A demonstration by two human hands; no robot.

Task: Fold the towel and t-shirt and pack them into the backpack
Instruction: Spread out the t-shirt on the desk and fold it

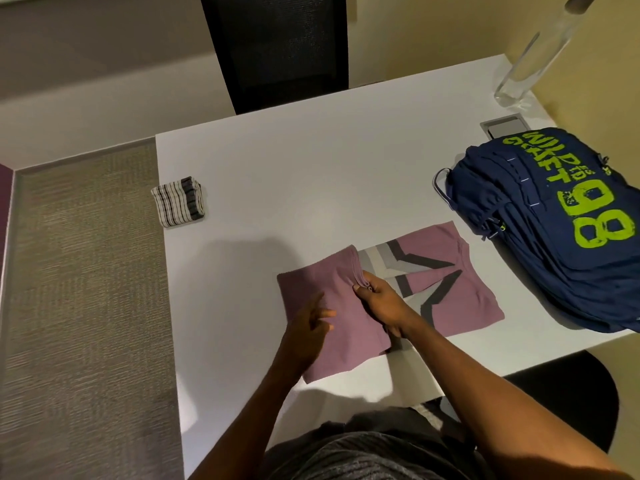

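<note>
While the left hand [308, 323] lies with loose, spread fingers on the folded-over half of the mauve t-shirt [474, 299], the right hand [379, 301] pinches that fold's edge between thumb and fingers. Farther out on the white table [311, 161], the folded striped towel [178, 202] sits by the left edge and the navy backpack [554, 244] lies at the right; a black chair [277, 53] stands beyond

The navy backpack [533, 251] is carrying the only readable print, in lime-green block letters. "WILD" is sitting above "CRAFT", both slanting down toward the right. A large "98" is running below them. Small lettering beside the words is looking like "ESTD", though it is too small to confirm.
</note>
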